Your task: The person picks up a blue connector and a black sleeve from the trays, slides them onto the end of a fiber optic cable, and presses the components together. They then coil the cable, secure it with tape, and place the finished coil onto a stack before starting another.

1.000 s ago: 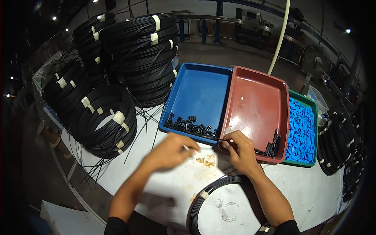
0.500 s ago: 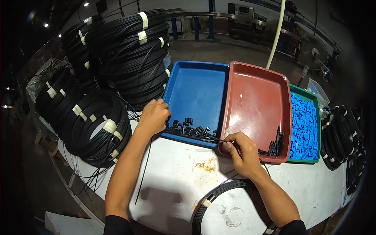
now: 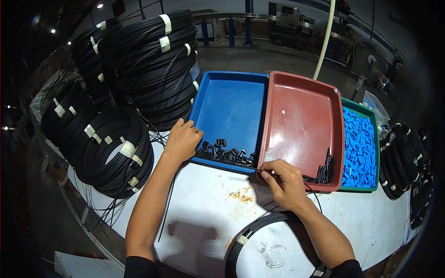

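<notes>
My left hand is at the left front corner of the blue tray, fingers curled around a thin black cable. The cable's loose end hangs down over the white table. Small black tubular parts lie in a heap along the tray's front wall. My right hand is where the blue tray meets the red tray, thumb and forefinger pinched on a thin black cable; its tip is mostly hidden by the fingers. Below that hand, a coil of black cable bound with pale tape lies on the table.
Slim black pieces stand in the red tray's right front corner. A green tray holds many blue pieces. Tall stacks of taped cable coils rise at left; more coils lie at right. The white table has brownish marks.
My right hand has shifted slightly left, and less cable shows beyond its fingertips. My left hand stays almost in place. The whole view has shifted slightly.
</notes>
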`<state>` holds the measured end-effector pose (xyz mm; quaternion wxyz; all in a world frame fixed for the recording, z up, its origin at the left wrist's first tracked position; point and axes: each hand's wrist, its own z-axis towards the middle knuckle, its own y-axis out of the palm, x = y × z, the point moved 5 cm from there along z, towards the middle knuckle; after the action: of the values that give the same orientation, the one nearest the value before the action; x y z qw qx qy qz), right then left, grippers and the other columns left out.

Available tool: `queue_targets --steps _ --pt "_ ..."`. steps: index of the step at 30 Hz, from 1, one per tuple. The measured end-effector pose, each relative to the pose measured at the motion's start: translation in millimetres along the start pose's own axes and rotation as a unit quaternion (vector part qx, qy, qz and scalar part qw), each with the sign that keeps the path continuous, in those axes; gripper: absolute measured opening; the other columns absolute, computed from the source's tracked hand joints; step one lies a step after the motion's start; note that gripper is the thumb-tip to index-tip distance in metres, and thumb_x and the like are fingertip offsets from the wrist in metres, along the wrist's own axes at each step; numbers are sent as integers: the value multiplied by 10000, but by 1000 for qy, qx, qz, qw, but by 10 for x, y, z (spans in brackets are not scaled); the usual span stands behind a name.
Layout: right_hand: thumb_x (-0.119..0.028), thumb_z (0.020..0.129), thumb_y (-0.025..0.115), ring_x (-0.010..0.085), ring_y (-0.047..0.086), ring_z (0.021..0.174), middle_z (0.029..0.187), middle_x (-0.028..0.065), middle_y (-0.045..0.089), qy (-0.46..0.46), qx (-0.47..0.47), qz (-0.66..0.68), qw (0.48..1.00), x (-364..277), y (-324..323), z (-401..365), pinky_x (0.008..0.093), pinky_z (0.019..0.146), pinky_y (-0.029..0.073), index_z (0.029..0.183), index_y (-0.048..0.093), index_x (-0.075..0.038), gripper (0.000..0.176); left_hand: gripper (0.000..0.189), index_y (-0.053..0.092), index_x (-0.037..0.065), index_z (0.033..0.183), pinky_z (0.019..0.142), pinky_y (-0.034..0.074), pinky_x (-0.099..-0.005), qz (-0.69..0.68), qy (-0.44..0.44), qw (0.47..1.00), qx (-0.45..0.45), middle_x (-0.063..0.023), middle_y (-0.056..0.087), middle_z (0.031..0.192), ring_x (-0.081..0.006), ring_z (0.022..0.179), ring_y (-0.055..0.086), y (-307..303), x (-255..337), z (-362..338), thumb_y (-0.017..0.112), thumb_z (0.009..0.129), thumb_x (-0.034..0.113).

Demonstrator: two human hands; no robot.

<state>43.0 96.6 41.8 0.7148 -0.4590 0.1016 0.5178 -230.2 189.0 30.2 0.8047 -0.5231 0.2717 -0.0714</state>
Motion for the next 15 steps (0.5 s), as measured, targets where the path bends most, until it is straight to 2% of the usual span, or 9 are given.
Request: queue_targets --steps 5,7,8,9,10,11,13,14,15 --pt "-1 860 680 336 683 732 862 161 680 -2 -2 -36 999 3 32 -16 391 665 546 979 684 -3 119 245 737 76 976 847 419 -386 -46 -18 998 32 -54 716 905 -233 954 609 -50 7 -44 739 735 32" --pt "1 851 682 341 681 724 858 155 680 -3 -3 -45 999 13 45 -19 396 656 547 975 686 -9 125 236 721 55 1013 853 475 -357 -168 -40 975 142 -72 706 939 -215 908 648 -133 -6 -53 725 792 -26" --pt "3 841 684 346 678 715 853 150 680 -5 -4 -53 999 12 48 -20 401 648 547 971 688 -15 132 236 721 55 1013 853 475 -357 -169 -39 975 142 -72 706 939 -215 908 648 -142 15 -43 725 792 -26" --pt "3 841 684 346 678 715 853 150 680 -5 -4 -53 999 8 45 -19 401 648 547 971 688 -15 132 237 711 37 1024 841 507 -325 -329 -88 929 143 -80 698 948 -189 891 664 -177 -9 -29 718 806 -55" --pt "-1 834 684 349 676 715 847 148 678 -3 -5 -63 998 3 45 -19 405 646 547 970 691 -21 137 239 701 18 1035 829 539 -294 -478 -135 857 139 -87 689 956 -163 875 681 -180 -23 -25 711 820 -85" --pt "-6 828 683 353 674 714 842 146 677 -1 -6 -73 997 -4 44 -24 408 644 547 968 694 -27 143 239 701 18 1035 829 539 -294 -478 -135 857 139 -87 689 956 -163 875 681 -216 14 -19 711 820 -85" --pt "-17 827 682 353 676 716 842 145 678 -1 -12 -80 997 3 50 -36 413 642 547 972 697 -32 147 280 683 -9 1057 796 565 -240 -544 -173 812 119 -81 668 964 -118 861 692 -220 52 -34 700 811 -141" --pt "-29 826 680 354 678 718 842 144 679 -1 -17 -87 996 10 58 -40 418 640 547 976 699 -36 151 280 683 -9 1057 796 565 -240 -544 -173 812 120 -81 668 964 -118 861 692 -196 62 -44 700 811 -141" --pt "-29 826 680 354 678 718 842 144 679 -2 -16 -88 996 16 61 -41 418 640 547 976 699 -36 151 299 670 -22 1076 808 569 -248 -600 -170 773 117 -79 661 964 -122 877 697 -146 87 -44 706 807 -147"
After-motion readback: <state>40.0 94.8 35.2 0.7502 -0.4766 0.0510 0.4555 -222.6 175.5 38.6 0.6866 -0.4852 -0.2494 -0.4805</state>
